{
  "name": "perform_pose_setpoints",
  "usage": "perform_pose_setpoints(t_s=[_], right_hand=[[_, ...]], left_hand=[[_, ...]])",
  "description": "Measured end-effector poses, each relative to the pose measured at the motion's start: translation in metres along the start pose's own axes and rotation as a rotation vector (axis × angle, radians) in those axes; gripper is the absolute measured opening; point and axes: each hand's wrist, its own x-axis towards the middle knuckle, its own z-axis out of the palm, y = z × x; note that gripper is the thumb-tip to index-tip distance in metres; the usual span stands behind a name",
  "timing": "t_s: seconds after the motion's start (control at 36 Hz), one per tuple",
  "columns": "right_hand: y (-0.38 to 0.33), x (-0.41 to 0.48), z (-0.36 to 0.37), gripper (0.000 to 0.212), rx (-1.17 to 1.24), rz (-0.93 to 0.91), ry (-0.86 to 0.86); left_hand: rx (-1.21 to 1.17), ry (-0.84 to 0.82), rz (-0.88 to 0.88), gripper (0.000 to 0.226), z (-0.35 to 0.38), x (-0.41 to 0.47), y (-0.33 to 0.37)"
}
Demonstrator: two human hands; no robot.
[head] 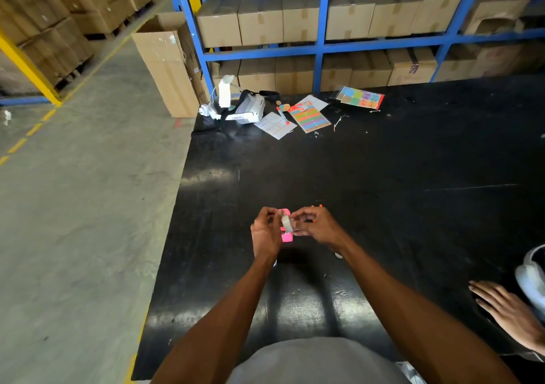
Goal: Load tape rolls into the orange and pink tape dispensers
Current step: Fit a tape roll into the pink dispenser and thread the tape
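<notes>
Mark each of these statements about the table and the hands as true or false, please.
1. Both hands hold a tape roll above the table. True: left hand, right hand.
2. The pink dispenser lies at the far edge of the black table. False: it is directly under the hands.
3. A white headset lies at the far left corner. True.
4. The coloured sheets are stacked on the headset. False: they lie beside it, on the table.

I count one pink tape dispenser (287,237) and one clear tape roll (286,222) between my two hands. One orange dispenser (317,206) barely shows. At the surface's far edge: one white headset (246,107), two coloured sticker sheets and one white sheet (275,124).
</notes>
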Motion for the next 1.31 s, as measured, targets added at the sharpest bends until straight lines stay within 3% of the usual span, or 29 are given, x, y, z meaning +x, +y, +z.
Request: perform_pose_setpoints(t_s=[0.11,0.22,0.39,0.64,0.81,1.0,1.31], right_hand=[[0.000,0.003,0.001,0.026,-0.020,-0.015,0.025],[0.004,0.006,-0.003,0.023,-0.012,-0.014,0.088],[0.004,0.007,-0.002,0.026,-0.007,0.010,0.099],[0.007,0.005,0.001,0.023,0.006,-0.011,0.164],[0.002,0.007,0.004,0.020,0.001,-0.052,0.186],[0.009,0.008,0.002,0.018,-0.035,-0.031,0.197],[0.014,0.009,0.010,0.007,-0.129,0.018,0.150]], left_hand=[[-0.020,0.012,0.012,0.012,0.001,-0.001,0.003],[-0.282,-0.162,-0.108,0.019,-0.002,-0.001,0.007],[-0.245,-0.249,-0.070,0.028,-0.005,-0.010,0.000],[-0.222,-0.214,-0.093,0.030,-0.008,-0.007,0.001],[-0.186,-0.092,-0.103,0.029,0.001,-0.008,0.001],[-0.032,-0.133,-0.045,0.028,0.005,-0.004,0.000],[-0.067,-0.144,-0.111,0.027,0.004,-0.018,-0.011]])
